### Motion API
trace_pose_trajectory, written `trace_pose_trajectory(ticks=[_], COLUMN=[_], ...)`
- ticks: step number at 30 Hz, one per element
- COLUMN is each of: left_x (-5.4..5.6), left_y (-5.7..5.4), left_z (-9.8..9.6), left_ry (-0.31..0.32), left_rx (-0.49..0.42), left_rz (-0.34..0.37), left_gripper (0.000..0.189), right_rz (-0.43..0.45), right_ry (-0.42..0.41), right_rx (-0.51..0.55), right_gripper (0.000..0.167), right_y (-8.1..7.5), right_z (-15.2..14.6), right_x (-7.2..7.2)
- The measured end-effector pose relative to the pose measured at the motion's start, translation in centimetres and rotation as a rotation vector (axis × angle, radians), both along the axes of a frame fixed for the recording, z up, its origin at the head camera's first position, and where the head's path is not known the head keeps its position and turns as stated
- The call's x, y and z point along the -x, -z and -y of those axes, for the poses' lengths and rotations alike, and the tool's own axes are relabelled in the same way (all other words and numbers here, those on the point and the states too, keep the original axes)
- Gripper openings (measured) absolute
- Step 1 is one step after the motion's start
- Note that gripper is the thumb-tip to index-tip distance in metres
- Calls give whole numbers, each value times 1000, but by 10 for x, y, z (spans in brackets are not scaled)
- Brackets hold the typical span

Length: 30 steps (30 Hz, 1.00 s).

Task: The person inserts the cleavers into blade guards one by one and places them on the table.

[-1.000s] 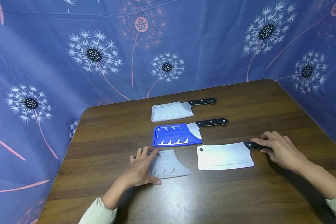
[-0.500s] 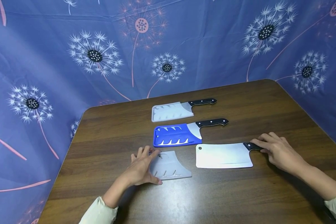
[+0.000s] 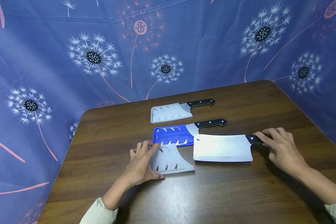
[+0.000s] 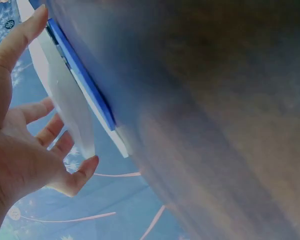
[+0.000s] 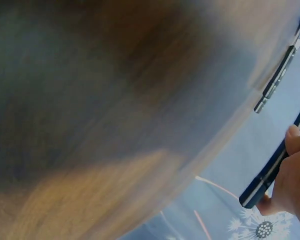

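Note:
My left hand grips a whitish-grey plastic blade guard by its closed end. Thumb and fingers hold its two long edges, and its open, curved end faces right. In the left wrist view the guard is tilted and clear of the table. At the right, my right hand holds a cleaver by its black handle, its broad bare blade pointing left at the guard. A gap separates blade and guard. The right wrist view shows the fingers around the handle, raised above the table.
Behind them lies a second cleaver in a blue guard, its black handle to the right. Farther back rests a third cleaver in a whitish guard. A blue dandelion-print cloth hangs behind the wooden table.
Both hands have lifted from the table, the left with the blade guard, the right with the cleaver. The blade has moved slightly left and now overlaps the blue guard's cleaver in the head view.

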<state>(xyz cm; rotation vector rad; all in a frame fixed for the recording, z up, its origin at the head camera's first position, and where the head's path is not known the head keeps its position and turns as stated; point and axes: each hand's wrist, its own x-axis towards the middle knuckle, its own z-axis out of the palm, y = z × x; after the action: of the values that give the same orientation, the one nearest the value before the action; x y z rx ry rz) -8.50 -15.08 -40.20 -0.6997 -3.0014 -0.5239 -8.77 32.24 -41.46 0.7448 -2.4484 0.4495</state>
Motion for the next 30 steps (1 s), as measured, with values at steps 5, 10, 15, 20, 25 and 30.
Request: trace_pose_trajectory(ticks=[5, 10, 15, 20, 25, 30], left_x=[-1, -1, -1, -1, -1, -1], left_y=[-6, -14, -20, -24, -26, -26], left_z=[-1, 0, 2, 3, 3, 4], left_ry=[-24, -63, -84, -91, -90, -92], left_rx=[-17, -53, -98, -129, -150, -158], left_rz=[-117, -204, -291, -350, -378, -390], left_gripper=[109, 108, 108, 106, 106, 106], right_rz=[-89, -153, -214, -239, -251, -245], right_ry=[0, 27, 22, 18, 26, 39], right_rx=[57, 120, 163, 176, 185, 188], right_gripper=[73, 67, 61, 58, 55, 55], right_y=[-8, -18, -28, -34, -36, -36], right_z=[4, 9, 14, 15, 16, 17], right_x=[-2, -3, -4, -6, -6, -7])
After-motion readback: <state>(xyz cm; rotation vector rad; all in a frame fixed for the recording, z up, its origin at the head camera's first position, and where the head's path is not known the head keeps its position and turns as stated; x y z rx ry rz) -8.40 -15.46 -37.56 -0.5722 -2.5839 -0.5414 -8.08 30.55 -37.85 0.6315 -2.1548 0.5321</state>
